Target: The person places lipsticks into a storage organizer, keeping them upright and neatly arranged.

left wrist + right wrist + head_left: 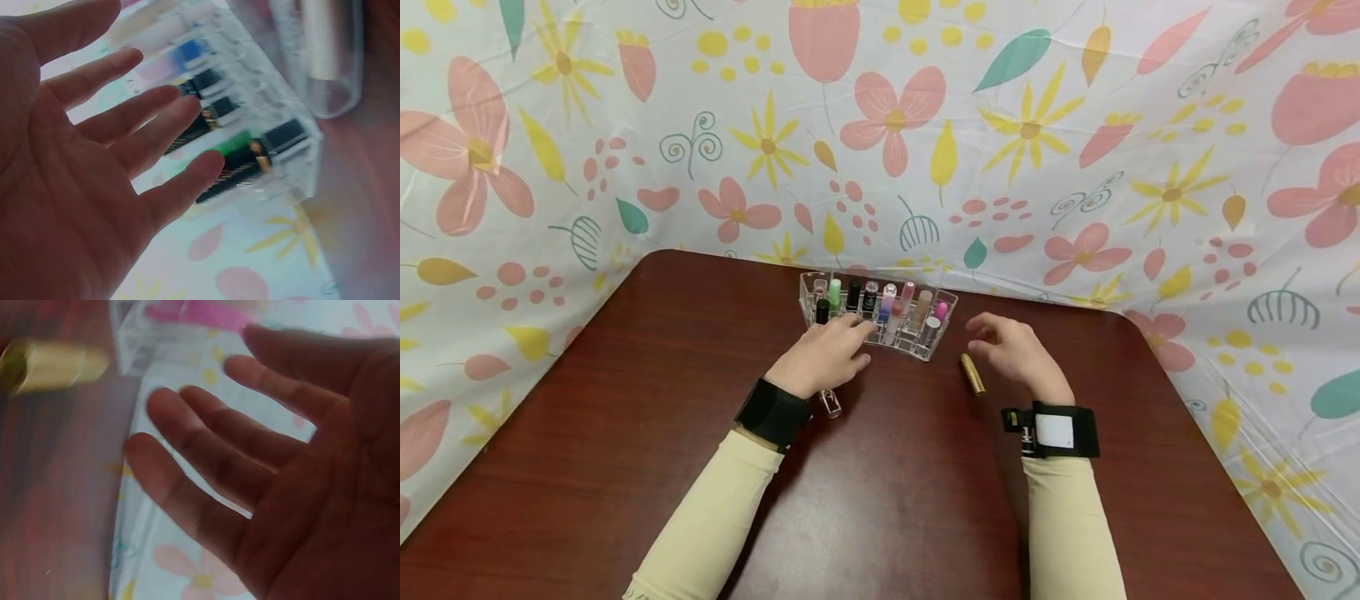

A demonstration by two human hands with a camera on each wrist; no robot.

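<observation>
A clear tiered organizer (917,350) stands at the back of the table, holding several lipsticks and lip gloss tubes. Among them are a green tube (835,293), a black tube (822,312) and a bright pink one (941,312). My left hand (827,354) hovers at the organizer's front left, fingers spread and holding nothing. Below that palm lies a clear-cased tube (831,403), partly hidden by the wrist. A gold lipstick tube (972,374) lies right of the organizer. Close beside it, my right hand (1017,354) is raised with loosely bent fingers, nothing in its grasp.
The dark reddish-brown table (880,517) has rounded back corners. A white cloth (880,208) printed with flowers and leaves hangs behind it and along both sides. The organizer's back sits close to this cloth.
</observation>
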